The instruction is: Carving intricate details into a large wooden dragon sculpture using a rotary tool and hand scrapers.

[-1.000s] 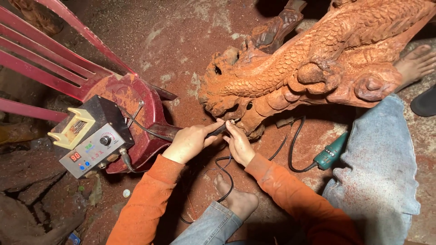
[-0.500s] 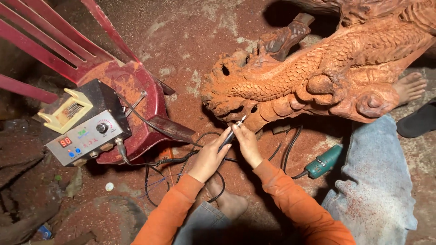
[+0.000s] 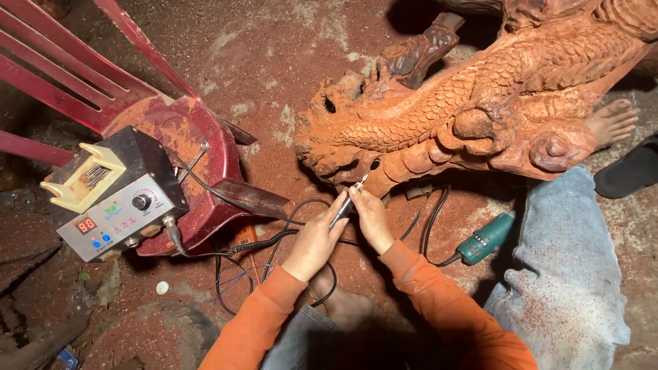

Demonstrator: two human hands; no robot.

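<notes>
Carving pen point(image 3: 346, 203) at the dragon carving point(image 3: 473, 116).
Both my hands, left point(image 3: 317, 240) and right point(image 3: 370, 218), closed around it (cord trailing); a slip could gouge the scales.

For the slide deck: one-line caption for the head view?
Both hands, left hand and right hand, hold a pen-like rotary tool at a carved wooden dragon.

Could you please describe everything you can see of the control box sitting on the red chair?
The control box is a dark metal case with a grey front panel, tilted on the seat of the red plastic chair. The panel shows a red digital readout, a black knob and blue buttons. A pale yellow rack of bits sits on top. Black cables plug into its front.
</notes>
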